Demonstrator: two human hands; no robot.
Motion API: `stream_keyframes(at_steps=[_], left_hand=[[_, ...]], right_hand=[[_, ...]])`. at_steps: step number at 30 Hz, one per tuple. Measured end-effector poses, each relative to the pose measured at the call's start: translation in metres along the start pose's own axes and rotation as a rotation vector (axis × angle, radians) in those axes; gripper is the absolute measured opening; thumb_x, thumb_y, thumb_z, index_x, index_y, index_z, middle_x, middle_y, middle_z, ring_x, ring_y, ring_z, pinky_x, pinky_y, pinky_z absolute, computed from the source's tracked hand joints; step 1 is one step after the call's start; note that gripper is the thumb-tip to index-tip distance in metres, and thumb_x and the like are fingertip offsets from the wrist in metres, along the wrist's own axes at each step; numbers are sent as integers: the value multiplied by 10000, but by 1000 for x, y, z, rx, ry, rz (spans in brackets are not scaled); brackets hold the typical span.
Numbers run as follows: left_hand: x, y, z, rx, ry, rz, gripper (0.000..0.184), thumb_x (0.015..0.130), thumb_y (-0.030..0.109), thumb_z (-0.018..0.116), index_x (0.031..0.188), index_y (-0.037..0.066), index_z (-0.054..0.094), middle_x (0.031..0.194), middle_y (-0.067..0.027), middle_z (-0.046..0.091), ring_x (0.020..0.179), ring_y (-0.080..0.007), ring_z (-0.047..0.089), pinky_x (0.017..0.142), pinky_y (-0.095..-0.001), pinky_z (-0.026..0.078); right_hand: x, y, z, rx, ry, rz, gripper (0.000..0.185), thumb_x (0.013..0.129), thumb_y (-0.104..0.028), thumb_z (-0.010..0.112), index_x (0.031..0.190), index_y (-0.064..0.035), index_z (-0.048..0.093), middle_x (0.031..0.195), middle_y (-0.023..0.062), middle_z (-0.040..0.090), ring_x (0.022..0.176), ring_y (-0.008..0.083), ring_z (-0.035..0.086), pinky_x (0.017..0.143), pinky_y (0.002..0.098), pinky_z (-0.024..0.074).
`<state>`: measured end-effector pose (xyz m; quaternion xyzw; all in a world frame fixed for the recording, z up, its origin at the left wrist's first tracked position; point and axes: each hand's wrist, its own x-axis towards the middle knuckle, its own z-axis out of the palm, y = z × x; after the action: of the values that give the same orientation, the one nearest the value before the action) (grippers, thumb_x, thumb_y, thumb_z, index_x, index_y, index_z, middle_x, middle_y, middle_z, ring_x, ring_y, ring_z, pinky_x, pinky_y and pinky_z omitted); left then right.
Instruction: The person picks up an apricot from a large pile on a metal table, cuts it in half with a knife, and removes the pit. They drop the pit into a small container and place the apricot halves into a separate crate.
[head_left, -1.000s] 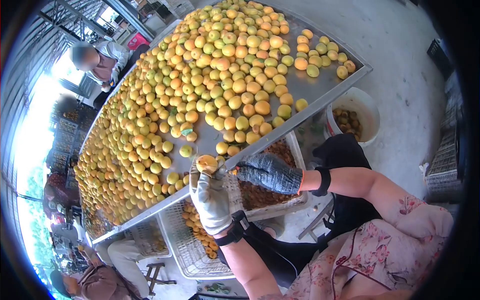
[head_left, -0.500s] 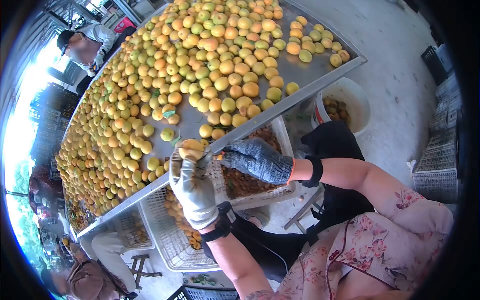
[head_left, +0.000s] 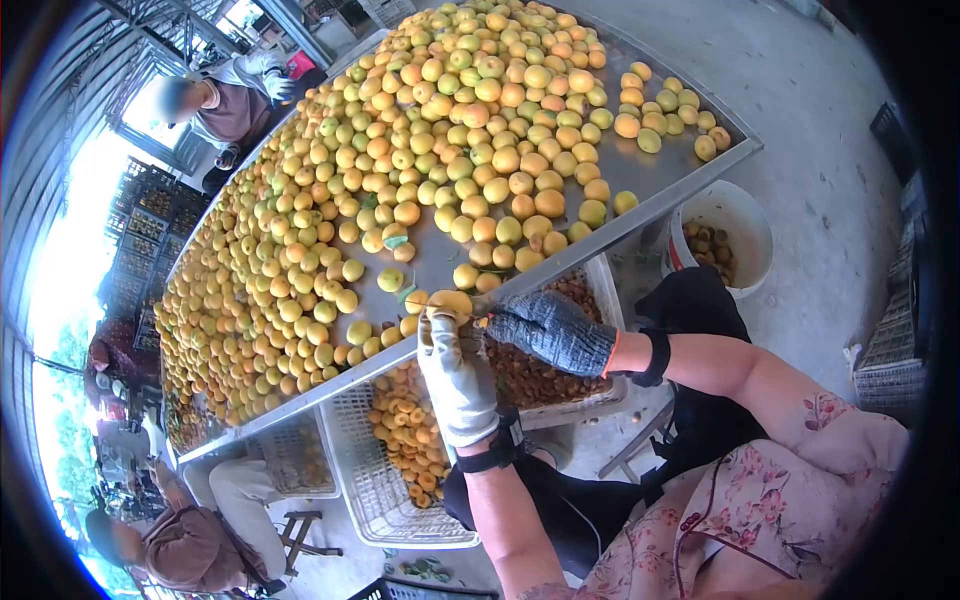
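Observation:
My left hand (head_left: pixel 452 375), in a white glove, is closed around a yellow apricot (head_left: pixel 450 304) at the table's near edge. Close on its right, my right hand (head_left: pixel 553 328) in a grey knit glove grips a small orange-handled tool (head_left: pixel 484 322). The tool points at the apricot; its tip is hard to make out. Many loose apricots (head_left: pixel 400 150) cover the metal table (head_left: pixel 640 175) beyond my hands. Below them, a white crate (head_left: pixel 612 300) contains brown pits, and another white crate (head_left: pixel 400 525) contains apricot halves (head_left: pixel 405 440).
A white bucket (head_left: pixel 755 230) with brownish fruit stands right of the table. Stacked crates (head_left: pixel 890 345) line the right side. One person (head_left: pixel 235 110) works across the table; another (head_left: pixel 190 545) sits at lower left beside a stool (head_left: pixel 305 535). A black crate (head_left: pixel 420 592) lies at the bottom.
The view has shifted, so the scene sits further right. Both hands stay together at the apricot, and more apricot halves show in the lower crate. The person across the table has raised an arm.

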<state>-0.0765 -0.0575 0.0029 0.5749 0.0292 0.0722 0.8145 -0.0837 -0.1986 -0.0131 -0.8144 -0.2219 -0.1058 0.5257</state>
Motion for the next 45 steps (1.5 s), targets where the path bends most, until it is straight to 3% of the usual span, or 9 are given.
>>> stream_keyframes(at_steps=[3,7,12,19,24,31,35,38,45], left_hand=[[7,-10,-10,-88,-35,11,399,973,414,453,1079,45,563,884,-34,620,675,-50,486,550,-163,307],[5,-19,-2,-556,-118,-17,474,943,512,469,1105,69,521,940,-67,609,842,-158,582,779,-283,464],[6,-17,-11,-397,-138,-175,464,965,435,460,1231,56,497,1189,-102,559,1085,-199,525,920,-297,426],[2,3,-1,-338,-185,-55,377,970,218,461,1308,51,464,1182,-78,548,1044,-180,537,906,-320,419],[4,-18,-13,-417,-65,-141,256,961,264,525,1085,46,580,1001,-44,603,880,-131,566,774,-255,441],[-4,16,8,-191,-135,-21,518,915,83,491,1401,-5,335,1221,-103,528,1110,-168,526,934,-310,432],[3,-4,-8,54,-139,-68,343,945,161,503,1249,1,491,1135,-72,573,1067,-136,535,912,-274,425],[1,-12,0,-216,-92,-48,342,978,266,469,1206,19,532,1134,-66,584,979,-110,550,729,-195,412],[12,-27,2,-453,-48,-136,466,976,444,430,1131,19,540,1067,-100,609,1006,-209,575,953,-366,425]], right_hand=[[1,-3,2,-49,19,-13,194,915,-171,571,1031,-51,670,927,146,647,804,317,623,669,399,493],[1,-1,9,-14,-5,79,317,941,-322,527,983,-30,645,830,175,640,787,352,616,696,439,468],[0,15,10,-37,63,-6,319,944,-320,520,905,-31,651,812,173,645,736,356,615,644,432,464],[4,16,5,57,56,122,254,927,-288,559,972,-67,676,835,155,659,763,324,626,659,402,468],[0,13,13,132,90,88,264,926,-279,559,1000,-51,670,861,158,659,782,318,625,680,399,471],[0,8,7,130,104,84,229,923,-233,567,976,-31,663,834,166,651,767,305,626,669,399,463],[2,1,8,190,78,167,239,922,-253,569,928,-33,664,800,165,645,734,316,618,646,406,454],[2,0,7,157,48,250,265,922,-284,567,906,-38,663,767,168,637,726,335,610,643,416,450],[-7,24,27,52,163,104,296,928,-293,559,847,-14,620,744,181,622,705,361,601,626,435,445]])
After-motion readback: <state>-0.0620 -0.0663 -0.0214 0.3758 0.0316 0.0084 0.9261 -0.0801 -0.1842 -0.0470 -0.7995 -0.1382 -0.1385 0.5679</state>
